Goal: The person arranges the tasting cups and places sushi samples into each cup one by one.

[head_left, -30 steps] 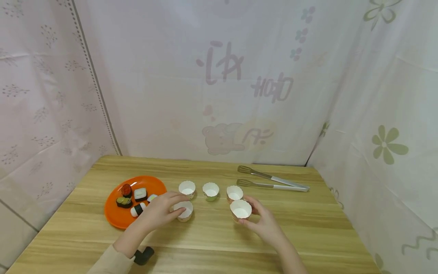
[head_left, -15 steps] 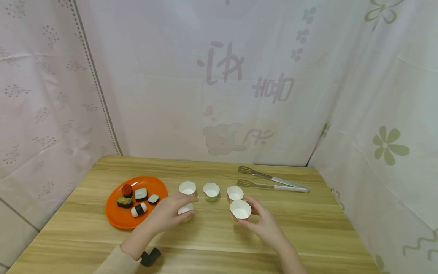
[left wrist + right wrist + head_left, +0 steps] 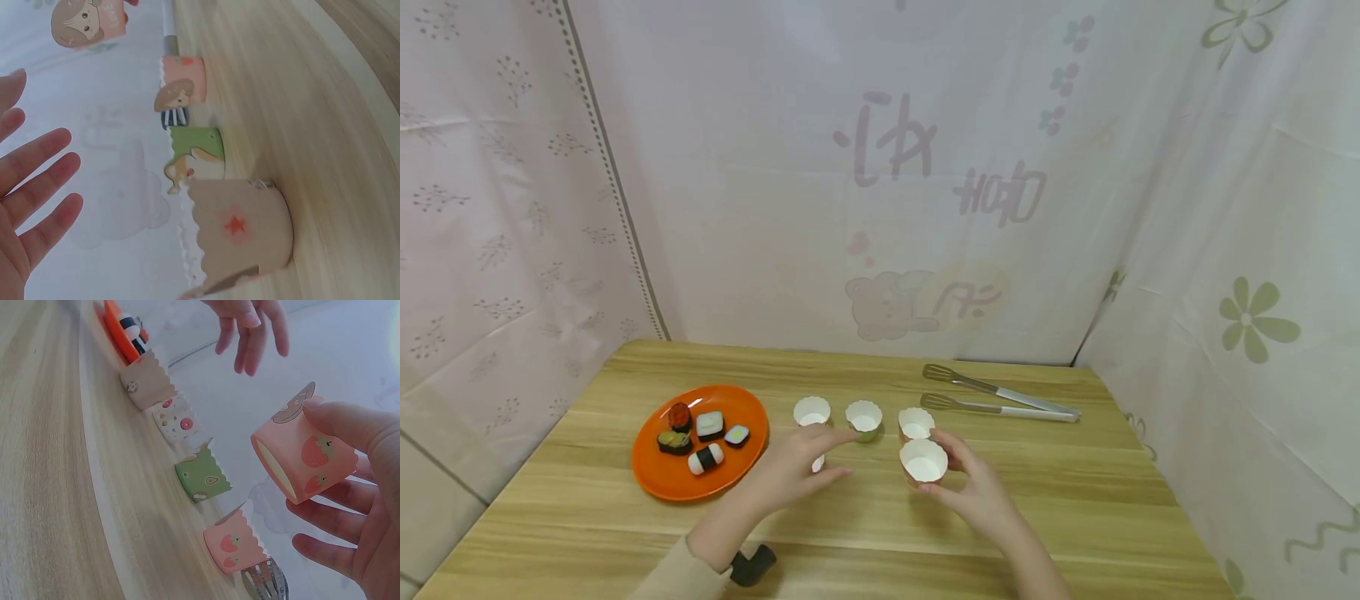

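Observation:
My right hand (image 3: 977, 487) pinches a pink paper baking cup (image 3: 306, 456) with strawberries printed on it, raised off the table and tilted in the right wrist view. Over a beige cup (image 3: 244, 228) with a red star hovers my left hand (image 3: 786, 471), its fingers extended and nothing in them. In the head view that hand covers most of the beige cup. Behind stand three more cups in a row: a white patterned one (image 3: 176, 420), a green one (image 3: 864, 421) and a second pink one (image 3: 916, 425).
An orange plate (image 3: 658, 483) with several sushi pieces lies on the left of the wooden table (image 3: 880, 533). Metal tongs (image 3: 1000, 400) lie spread at the back right. Printed curtains (image 3: 775, 208) hang behind and at both sides.
My left hand has come off the near beige cup and moved right, its fingers straightening. The right hand still holds the pink cup, shifted very slightly left.

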`<state>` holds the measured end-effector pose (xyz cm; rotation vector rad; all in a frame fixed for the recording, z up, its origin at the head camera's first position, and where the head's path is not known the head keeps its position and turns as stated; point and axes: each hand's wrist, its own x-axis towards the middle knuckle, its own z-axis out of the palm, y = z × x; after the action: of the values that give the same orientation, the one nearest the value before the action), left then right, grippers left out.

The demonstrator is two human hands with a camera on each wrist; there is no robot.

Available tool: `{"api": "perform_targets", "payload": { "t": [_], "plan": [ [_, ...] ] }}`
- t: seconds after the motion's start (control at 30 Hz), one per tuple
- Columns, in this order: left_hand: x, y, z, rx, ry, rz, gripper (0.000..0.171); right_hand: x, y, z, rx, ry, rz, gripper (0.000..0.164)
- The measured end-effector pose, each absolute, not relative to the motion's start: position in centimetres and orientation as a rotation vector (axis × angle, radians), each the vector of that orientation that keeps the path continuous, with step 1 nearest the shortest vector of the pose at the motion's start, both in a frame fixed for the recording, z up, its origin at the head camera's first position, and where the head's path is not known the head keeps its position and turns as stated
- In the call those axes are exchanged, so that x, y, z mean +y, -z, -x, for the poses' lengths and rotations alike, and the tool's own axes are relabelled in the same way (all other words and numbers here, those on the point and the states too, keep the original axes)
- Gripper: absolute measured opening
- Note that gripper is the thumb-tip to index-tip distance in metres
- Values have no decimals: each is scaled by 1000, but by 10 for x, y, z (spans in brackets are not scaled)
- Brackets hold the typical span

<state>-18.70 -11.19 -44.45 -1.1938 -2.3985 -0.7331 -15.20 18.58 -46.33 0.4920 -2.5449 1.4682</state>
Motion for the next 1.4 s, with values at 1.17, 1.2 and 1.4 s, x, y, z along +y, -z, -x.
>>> {"api": "perform_targets", "payload": {
  "t": [1.17, 1.2, 1.4],
  "plan": [
    [-67, 447, 183, -2198, 879, 1386, 29, 178, 463, 151, -2501, -1511, -598, 72],
    [-67, 447, 183, -2197, 878, 1386, 29, 178, 464, 151, -2498, -1515, -602, 72],
    [-64, 449, 183, -2222, 865, 1381, 24, 178, 465, 151, -2498, -1516, -617, 71]
  ]
}}
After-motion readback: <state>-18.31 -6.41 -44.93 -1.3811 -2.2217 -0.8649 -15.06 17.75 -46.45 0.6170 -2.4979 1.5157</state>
